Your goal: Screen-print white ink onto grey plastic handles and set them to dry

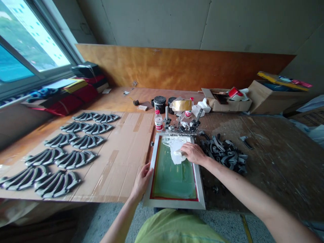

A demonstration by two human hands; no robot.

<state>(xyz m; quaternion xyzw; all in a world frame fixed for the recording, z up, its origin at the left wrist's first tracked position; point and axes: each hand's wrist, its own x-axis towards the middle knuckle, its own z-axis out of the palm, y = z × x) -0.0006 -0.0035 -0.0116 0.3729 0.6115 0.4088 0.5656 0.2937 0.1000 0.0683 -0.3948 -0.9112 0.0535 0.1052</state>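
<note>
Your shirt (177, 226) faces the front edge of the tabletop (273, 162), where the frame (174, 203) lies. Your right hand (193, 153) is clamped on a white scraper (178, 153), mostly hidden, at the white paste (174, 145); your left hand (142, 179) touches the frame's left side, its grip unclear. Grey strips (225, 153) lie heaped between the frame and the tabletop's right edge.

Two hands show, one left hand (143, 179) and one right hand (192, 153), with one framed screen (174, 180). Ten fans of curved parts (87, 141) make five rows of two; one heap of loose parts (225, 152) is too tangled to count, and one single part (246, 142) lies apart. Two red-capped bottles (158, 120), two large black tubs (160, 104), two open cardboard boxes (231, 106), one tape roll (181, 105)
</note>
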